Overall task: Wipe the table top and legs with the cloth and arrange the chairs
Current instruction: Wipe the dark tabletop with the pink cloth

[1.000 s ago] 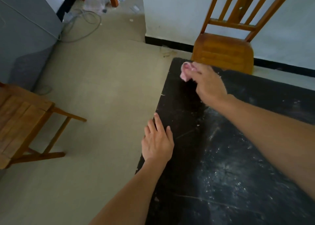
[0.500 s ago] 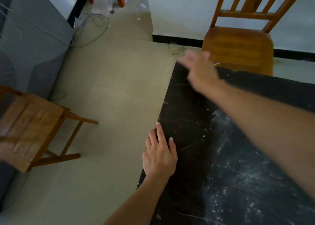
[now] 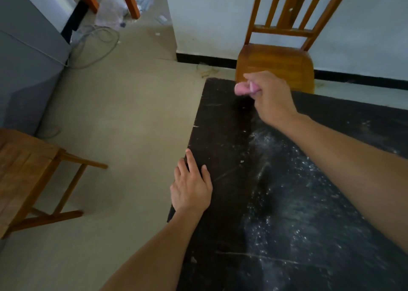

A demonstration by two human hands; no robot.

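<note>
A black table top (image 3: 276, 202), scratched and dusted with white specks, fills the right half of the view. My right hand (image 3: 270, 98) grips a small bunched pink cloth (image 3: 244, 89) near the table's far left corner. My left hand (image 3: 192, 187) rests flat with straight fingers on the table's left edge. One wooden chair (image 3: 276, 63) stands at the far end of the table against the wall. A second wooden chair (image 3: 28, 171) stands apart on the floor at the left.
Beige floor (image 3: 123, 118) lies between the table and the left chair. A grey cabinet (image 3: 26, 65) stands at far left, with loose cables (image 3: 97, 48) and a plastic bag (image 3: 112, 10) on the floor behind. A white wall with black skirting (image 3: 205, 59) runs behind the table.
My right hand swept the pink cloth around the table's far left corner and now holds it slightly right of where it was. My left hand stays on the table edge.
</note>
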